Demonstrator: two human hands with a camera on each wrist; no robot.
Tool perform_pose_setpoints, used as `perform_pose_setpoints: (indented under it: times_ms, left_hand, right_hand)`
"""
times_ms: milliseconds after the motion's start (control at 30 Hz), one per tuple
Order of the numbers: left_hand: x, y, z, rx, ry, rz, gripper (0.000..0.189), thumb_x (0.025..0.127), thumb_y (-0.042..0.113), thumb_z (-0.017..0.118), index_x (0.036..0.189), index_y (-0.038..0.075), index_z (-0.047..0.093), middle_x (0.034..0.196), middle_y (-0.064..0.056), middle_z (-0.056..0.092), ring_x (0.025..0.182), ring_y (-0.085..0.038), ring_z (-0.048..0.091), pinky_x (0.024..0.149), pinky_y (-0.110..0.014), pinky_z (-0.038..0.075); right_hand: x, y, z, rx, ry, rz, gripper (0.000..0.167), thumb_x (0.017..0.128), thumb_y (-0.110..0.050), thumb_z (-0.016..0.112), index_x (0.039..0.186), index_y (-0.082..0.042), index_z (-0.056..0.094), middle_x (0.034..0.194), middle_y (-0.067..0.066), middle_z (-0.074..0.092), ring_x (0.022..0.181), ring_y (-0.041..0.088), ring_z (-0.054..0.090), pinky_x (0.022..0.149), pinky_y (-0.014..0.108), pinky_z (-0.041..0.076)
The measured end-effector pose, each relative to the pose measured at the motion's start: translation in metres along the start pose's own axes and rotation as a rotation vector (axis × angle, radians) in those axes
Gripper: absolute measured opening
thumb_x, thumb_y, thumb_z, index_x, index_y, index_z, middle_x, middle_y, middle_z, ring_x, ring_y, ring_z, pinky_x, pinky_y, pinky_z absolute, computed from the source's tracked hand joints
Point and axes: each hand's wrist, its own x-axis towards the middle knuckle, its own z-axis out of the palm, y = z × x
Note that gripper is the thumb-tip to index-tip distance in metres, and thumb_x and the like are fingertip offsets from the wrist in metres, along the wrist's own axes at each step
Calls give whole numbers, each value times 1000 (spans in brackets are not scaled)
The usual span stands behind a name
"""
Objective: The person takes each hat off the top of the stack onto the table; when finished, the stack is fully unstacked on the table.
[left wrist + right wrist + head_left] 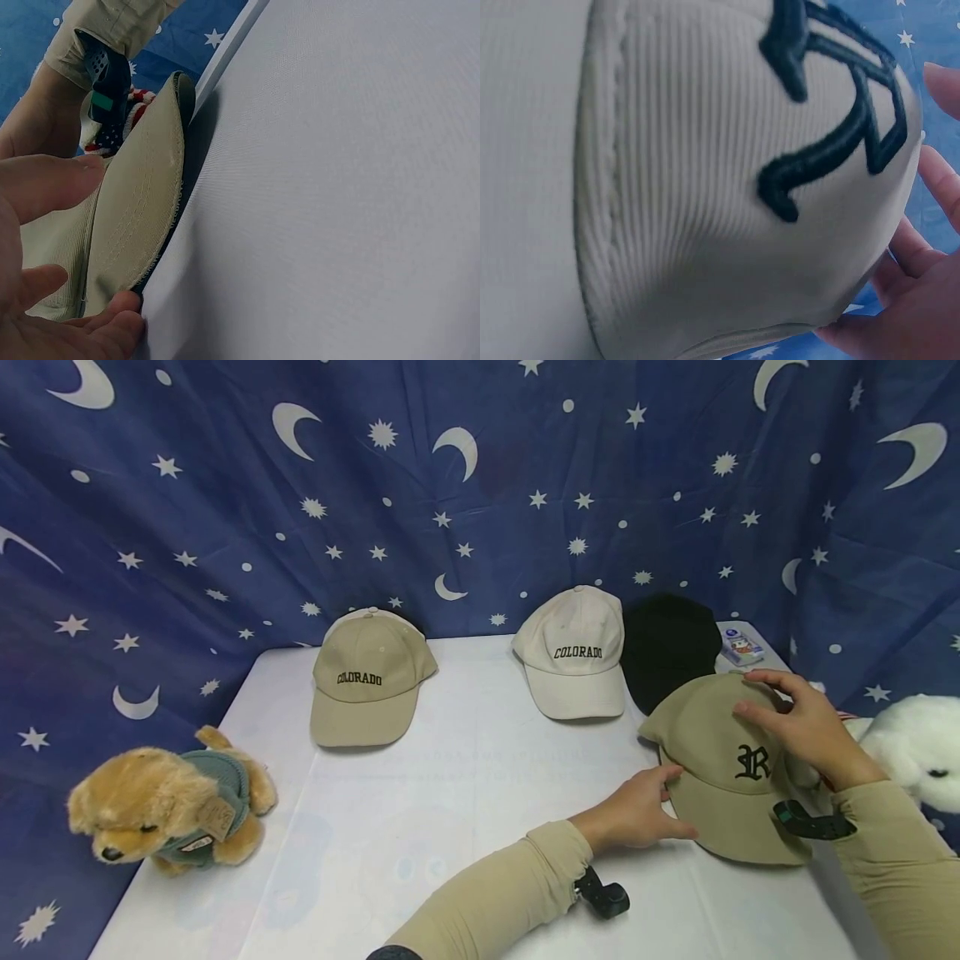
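An olive-khaki cap (pixel 716 743) with a dark embroidered letter sits at the right of the table, brim toward me. My right hand (pixel 813 727) rests over the top of its crown with thumb and fingers spread. In the right wrist view, the fingers (pixel 915 251) lie loosely along the crown's side. At the brim's left side is my left hand (pixel 633 810), thumb and fingers apart. Its fingertips (pixel 124 311) touch the brim edge in the left wrist view. Behind stand a black cap (pixel 667 643) and a cream COLORADO cap (pixel 573 643).
A tan COLORADO cap (pixel 367 677) sits left of centre on the white table (pixel 465 793). A brown plush dog (pixel 150 802) stands at the left edge, a white plush (pixel 911 743) at the right. A small printed packet (pixel 741 646) lies behind. A star-patterned curtain (pixel 480 485) hangs behind.
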Motion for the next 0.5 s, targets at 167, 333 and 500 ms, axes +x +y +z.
perform_pose_setpoints:
  times_ms: [167,333,500]
  left_hand:
    - [0,0,1,-6,1,3,77,81,21,84,147,7,45,144,1,51,118,-4,56,94,-9,37]
    - [0,0,2,45,5,36,78,82,24,84,147,6,45,143,1,52,123,-2,51,99,-10,34]
    - [-1,0,3,33,10,52,77,81,23,84,145,5,46,142,1,52,124,-3,50,100,-10,34]
  right_hand:
    - [0,0,0,-18,-9,20,54,94,-24,72,138,1,52,126,-19,51,127,-1,39,108,24,29]
    - [1,1,1,-17,-15,6,53,94,-22,73,136,1,52,124,-23,48,115,-13,39,90,5,32]
    - [4,1,3,17,-21,-32,51,94,-17,73,134,6,51,121,-27,45,108,-15,40,82,0,33]
